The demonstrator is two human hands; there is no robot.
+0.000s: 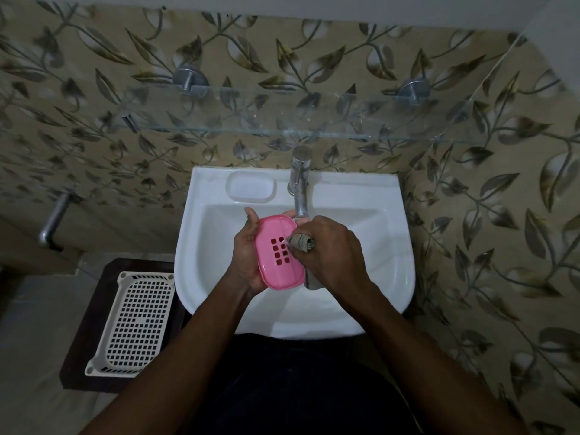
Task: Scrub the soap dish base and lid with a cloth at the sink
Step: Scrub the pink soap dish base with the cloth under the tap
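A pink soap dish base (277, 252) with several square drain holes is held over the white sink (219, 246). My left hand (246, 255) grips it from the left side, thumb up by its far edge. My right hand (332, 252) is closed around a bunched grey cloth (300, 242), whose end presses against the drain holes. A tail of the cloth hangs below that hand. I see no lid.
A chrome tap (299, 183) stands behind the hands, its spout just above them. A moulded soap recess (251, 186) sits on the sink's back left. A white perforated basket (138, 321) rests on a dark stool to the left. A glass shelf (282, 117) juts out overhead.
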